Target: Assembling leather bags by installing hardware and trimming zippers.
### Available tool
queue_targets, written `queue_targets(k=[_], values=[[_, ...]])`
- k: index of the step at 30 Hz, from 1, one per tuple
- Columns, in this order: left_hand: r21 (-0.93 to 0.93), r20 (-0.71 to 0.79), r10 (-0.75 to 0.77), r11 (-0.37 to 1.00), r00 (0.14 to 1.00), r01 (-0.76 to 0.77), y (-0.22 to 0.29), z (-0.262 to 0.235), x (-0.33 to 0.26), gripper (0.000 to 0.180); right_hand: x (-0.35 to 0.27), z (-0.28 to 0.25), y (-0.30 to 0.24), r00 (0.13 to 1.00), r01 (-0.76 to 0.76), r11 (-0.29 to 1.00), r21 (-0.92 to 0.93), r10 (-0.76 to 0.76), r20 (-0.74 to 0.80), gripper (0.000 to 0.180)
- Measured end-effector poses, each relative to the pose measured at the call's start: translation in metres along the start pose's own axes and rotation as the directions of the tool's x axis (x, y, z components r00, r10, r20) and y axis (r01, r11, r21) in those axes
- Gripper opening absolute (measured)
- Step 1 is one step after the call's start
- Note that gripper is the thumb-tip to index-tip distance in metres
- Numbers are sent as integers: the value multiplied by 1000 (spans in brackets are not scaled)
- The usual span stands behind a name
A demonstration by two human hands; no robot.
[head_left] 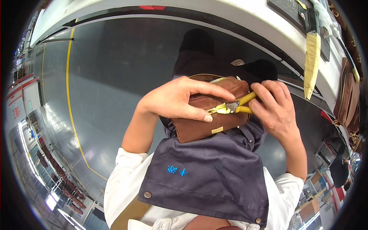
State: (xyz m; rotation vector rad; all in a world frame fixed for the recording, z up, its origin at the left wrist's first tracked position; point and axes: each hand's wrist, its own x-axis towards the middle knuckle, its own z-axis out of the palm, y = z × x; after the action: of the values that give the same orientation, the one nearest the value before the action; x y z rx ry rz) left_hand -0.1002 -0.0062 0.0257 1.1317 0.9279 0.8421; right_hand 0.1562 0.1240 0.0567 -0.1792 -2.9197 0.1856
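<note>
A brown zippered bag (pixel 191 128) rests on my lap, over the dark apron (pixel 214 163). My left hand (pixel 176 97) grips its left side, with thumb and index finger spread along the top near a brass zipper (pixel 211 111); the other fingers are mostly hidden. In my right hand (pixel 274 109) is a pair of pliers (pixel 232 107) with yellow handles. Their jaws point left and meet the zipper's end, where some yellow material shows; whether they clamp it I cannot tell. A small gold-coloured plate (pixel 217 130) sits on the bag's near side.
A white worktable edge (pixel 253 17) curves across the far side and down the right. On it lie a dark board (pixel 287 15) and a tool wrapped in yellow tape (pixel 312 65). Another brown bag (pixel 347 96) hangs at the right edge. Yellow lines (pixel 68 76) mark the grey floor.
</note>
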Motion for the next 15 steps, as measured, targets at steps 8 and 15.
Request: queue_targets(k=[8,15], values=[[-293,-261,-90,956,961,10,0,10,6,56,-5,18,-12,909,-335,918,213,374,-182,30],[-71,-319,-59,997,946,38,-2,23,18,48,13,44,-39,810,-408,748,524,561,-171,29]])
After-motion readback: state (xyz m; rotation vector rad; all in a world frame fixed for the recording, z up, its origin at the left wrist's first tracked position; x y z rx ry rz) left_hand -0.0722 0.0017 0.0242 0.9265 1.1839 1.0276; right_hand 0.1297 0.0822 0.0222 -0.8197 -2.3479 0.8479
